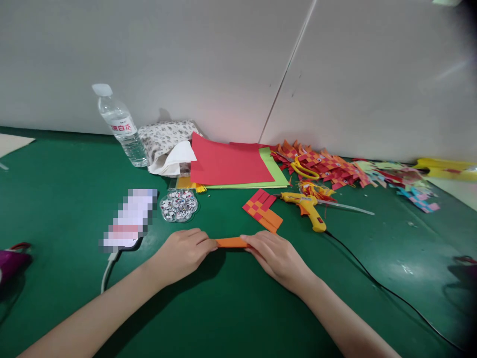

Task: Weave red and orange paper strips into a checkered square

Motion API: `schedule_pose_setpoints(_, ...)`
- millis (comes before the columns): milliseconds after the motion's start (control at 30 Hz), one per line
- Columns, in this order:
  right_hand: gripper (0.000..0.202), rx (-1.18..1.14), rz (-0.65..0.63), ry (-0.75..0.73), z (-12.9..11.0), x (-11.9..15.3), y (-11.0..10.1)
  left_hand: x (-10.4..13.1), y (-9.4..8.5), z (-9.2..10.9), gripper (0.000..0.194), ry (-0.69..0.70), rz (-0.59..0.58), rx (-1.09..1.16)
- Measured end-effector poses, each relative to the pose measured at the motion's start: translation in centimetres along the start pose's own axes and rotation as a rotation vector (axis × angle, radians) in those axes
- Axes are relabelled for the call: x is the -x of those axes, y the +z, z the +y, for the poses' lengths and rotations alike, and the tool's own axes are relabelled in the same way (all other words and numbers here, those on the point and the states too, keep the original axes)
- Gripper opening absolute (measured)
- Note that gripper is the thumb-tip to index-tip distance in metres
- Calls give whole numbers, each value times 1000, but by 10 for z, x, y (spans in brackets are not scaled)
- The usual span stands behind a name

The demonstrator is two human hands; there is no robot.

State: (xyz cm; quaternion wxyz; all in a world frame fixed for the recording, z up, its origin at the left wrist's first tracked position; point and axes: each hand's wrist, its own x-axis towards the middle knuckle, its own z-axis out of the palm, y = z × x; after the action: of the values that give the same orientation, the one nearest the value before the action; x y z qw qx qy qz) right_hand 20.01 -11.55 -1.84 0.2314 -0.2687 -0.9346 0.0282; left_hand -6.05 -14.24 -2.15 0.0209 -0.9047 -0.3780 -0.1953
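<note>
A narrow orange paper strip (231,242) stretches between my two hands, above the green table. My left hand (185,254) pinches its left end between thumb and fingers. At the other end, my right hand (275,257) has its fingers closed on the strip. Just beyond my right hand lies a red and orange woven paper piece (261,209), with loose strips at two of its sides. A yellow glue gun (307,205) rests on its side to the right of that piece, a clear glue stick at its back.
Behind are red paper sheets (231,161), yellow-handled scissors (306,170) and a pile of woven paper pieces (328,166). A case of googly eyes (179,205), a phone (130,219) on a cable and a water bottle (121,124) stand left. The glue gun's black cord (376,282) runs right.
</note>
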Motion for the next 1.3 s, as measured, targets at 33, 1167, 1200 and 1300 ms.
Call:
schedule_pose_setpoints(33,32,3,25,-3,1,0,0,0,0,-1,19,-3,11,-3)
schedule_pose_setpoints(1167,26,-294,-111,610,-11,-14,3,-19,-4,6,18,-626,-141,405)
schedule_pose_setpoints(1200,28,-293,-116,626,-11,-14,3,-19,-4,6,18,-628,-142,414)
schedule_pose_setpoints(1300,34,-268,-98,604,-11,-13,3,-19,-4,6,19,-624,-172,436)
